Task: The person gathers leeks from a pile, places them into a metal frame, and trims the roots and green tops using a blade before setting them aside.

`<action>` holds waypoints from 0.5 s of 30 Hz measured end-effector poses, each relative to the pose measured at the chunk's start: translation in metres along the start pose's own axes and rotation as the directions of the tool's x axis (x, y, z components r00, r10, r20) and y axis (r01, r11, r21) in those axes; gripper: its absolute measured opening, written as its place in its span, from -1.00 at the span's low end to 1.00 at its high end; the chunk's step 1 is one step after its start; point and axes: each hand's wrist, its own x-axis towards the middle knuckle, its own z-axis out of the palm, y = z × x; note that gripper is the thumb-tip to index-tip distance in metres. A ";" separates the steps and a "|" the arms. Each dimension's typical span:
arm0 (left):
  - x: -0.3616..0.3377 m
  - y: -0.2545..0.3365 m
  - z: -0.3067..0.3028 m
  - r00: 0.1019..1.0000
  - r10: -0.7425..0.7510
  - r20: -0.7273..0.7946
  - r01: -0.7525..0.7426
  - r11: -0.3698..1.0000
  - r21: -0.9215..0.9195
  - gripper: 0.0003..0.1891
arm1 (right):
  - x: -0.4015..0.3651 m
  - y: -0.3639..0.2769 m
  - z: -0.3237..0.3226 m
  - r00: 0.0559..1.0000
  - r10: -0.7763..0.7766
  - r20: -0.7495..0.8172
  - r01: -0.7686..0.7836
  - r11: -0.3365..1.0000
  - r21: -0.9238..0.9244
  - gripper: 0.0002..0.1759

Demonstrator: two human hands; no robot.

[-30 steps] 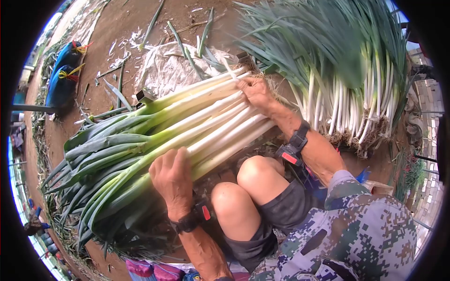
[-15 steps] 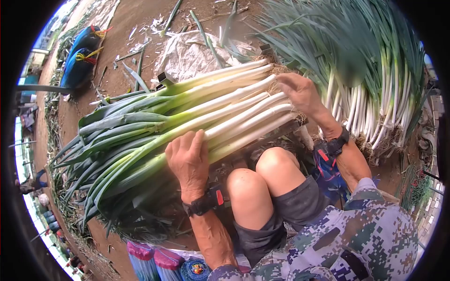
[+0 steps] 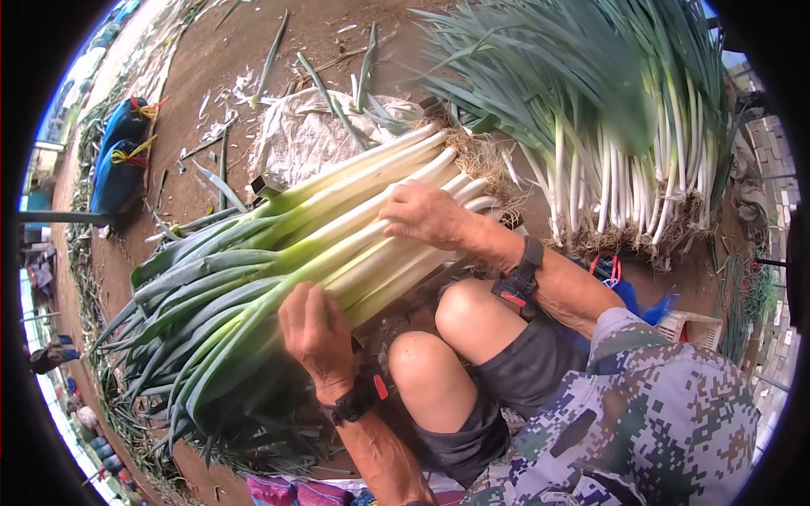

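Observation:
A thick row of large green onions lies across a low stand in front of my knees, white stems and roots to the right, green leaves to the left. My left hand is closed at the near side of the row, its curled fingers on a green onion where white turns to green. Over the middle of the white stems, my right hand is closed with thumb and fingers around a stem. The fingertips of both hands are partly hidden. A metal corner of the stand shows beyond the row.
A big pile of green onions with rooty ends lies at the right. Beyond the row is a whitish sack with loose leaves. Blue bundles rest at the far left, and a pale crate stands beside my right side.
My right hand has moved left from the root ends to the middle of the white stems. My left hand has shifted slightly along the row. The whole view has turned slightly.

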 end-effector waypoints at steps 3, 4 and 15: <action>0.000 -0.002 -0.004 0.998 -0.055 -0.023 0.054 0.997 -0.056 -0.78 | -0.013 0.027 -0.002 1.000 0.006 -0.027 -0.006 1.000 0.003 -0.67; 0.004 -0.002 -0.004 0.997 -0.059 -0.040 0.057 0.997 -0.049 -0.77 | -0.012 0.027 -0.002 0.999 -0.010 -0.051 0.011 1.000 0.017 -0.68; 0.037 -0.019 -0.016 0.982 -0.168 0.091 0.107 0.877 0.468 -0.88 | -0.006 0.015 -0.006 0.973 0.037 -0.227 -0.039 0.999 -0.004 -0.65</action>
